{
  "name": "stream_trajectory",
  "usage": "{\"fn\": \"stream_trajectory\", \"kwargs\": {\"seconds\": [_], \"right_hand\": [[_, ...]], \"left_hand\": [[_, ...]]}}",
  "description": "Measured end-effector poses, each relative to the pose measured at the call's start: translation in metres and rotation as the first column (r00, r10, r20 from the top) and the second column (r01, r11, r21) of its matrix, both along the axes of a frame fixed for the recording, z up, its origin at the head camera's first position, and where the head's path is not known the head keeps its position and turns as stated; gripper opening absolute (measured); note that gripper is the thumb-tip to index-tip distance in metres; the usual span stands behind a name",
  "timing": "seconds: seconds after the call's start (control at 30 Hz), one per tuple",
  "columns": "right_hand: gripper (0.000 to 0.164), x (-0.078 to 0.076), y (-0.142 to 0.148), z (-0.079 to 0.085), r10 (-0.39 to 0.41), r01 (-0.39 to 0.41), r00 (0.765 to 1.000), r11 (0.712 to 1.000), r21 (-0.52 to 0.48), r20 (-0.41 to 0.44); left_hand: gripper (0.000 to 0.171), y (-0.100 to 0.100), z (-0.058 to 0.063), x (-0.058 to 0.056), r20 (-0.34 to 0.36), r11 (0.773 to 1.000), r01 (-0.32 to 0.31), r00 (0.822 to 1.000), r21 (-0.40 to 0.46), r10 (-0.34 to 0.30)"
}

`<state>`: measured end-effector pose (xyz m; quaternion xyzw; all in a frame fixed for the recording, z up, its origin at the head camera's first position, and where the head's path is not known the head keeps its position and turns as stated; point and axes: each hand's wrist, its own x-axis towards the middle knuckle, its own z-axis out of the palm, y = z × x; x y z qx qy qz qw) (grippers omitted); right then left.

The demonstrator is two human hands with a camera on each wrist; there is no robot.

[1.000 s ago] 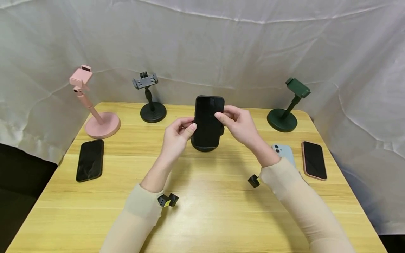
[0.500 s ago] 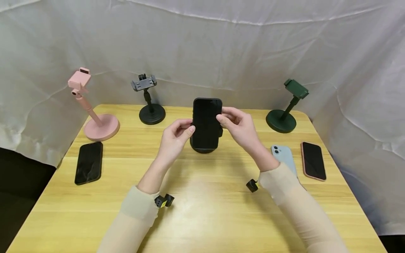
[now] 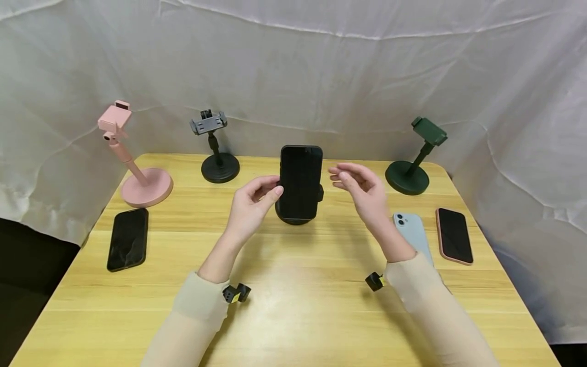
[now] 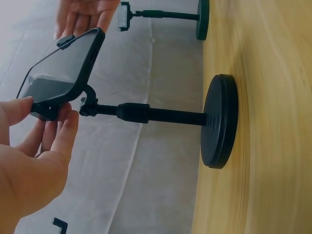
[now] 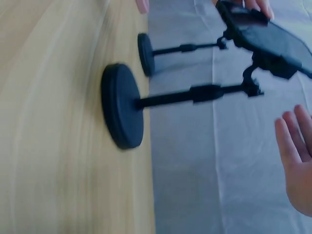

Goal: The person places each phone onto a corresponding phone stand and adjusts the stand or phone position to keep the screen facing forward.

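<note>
A black phone (image 3: pixel 300 182) stands upright in the clamp of a black phone stand (image 4: pixel 132 112). At its left side my left hand (image 3: pixel 247 206) pinches the phone's edge and the clamp. The left wrist view puts the thumb on the front and the fingertips behind the clamp. My right hand (image 3: pixel 367 196) is apart from the phone, a short way to its right, with fingers loosely extended and nothing held. In the head view the phone hides most of the stand's pole.
Back left are a pink stand (image 3: pixel 147 187) and a black stand with a grey clamp (image 3: pixel 220 167); a dark green stand (image 3: pixel 407 177) is back right. Flat phones on the table: a black one (image 3: pixel 128 239) left, a light blue one (image 3: pixel 412 232) and a pink-edged one (image 3: pixel 454 235) right.
My right hand has let go of the phone's right edge and moved away to the right. The left hand keeps its grip, and the phone stays in the stand.
</note>
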<state>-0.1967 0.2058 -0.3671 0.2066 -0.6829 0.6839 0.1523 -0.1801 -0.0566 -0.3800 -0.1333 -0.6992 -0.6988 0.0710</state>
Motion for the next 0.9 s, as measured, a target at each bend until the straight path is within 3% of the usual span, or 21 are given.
{"fn": "stream_trajectory", "kwargs": {"seconds": [0.13, 0.27, 0.43, 0.6, 0.9], "right_hand": [[0.025, -0.002, 0.018, -0.010, -0.120, 0.116, 0.990, 0.992, -0.050, -0.076], [0.030, -0.006, 0.040, -0.018, -0.278, 0.267, 0.956, 0.956, -0.122, -0.089], [0.032, -0.017, 0.070, -0.025, -0.469, 0.460, 0.883, 0.870, -0.178, -0.014], [0.034, -0.028, 0.098, -0.029, -0.577, 0.584, 0.811, 0.793, -0.173, 0.096], [0.043, -0.058, 0.145, -0.035, -0.725, 0.729, 0.669, 0.683, 0.050, 0.165]], "left_hand": [[0.030, -0.001, -0.001, 0.000, 0.006, 1.000, 0.005, 1.000, 0.003, -0.005], [0.030, -0.001, -0.001, 0.000, 0.014, 1.000, 0.016, 1.000, 0.014, -0.016], [0.030, -0.002, -0.001, -0.001, 0.020, 0.999, 0.021, 1.000, 0.028, -0.022], [0.030, -0.003, -0.001, -0.002, 0.032, 0.999, 0.023, 0.999, 0.044, -0.024], [0.029, -0.002, -0.002, -0.002, 0.018, 0.998, 0.034, 0.999, 0.046, -0.034]]}}
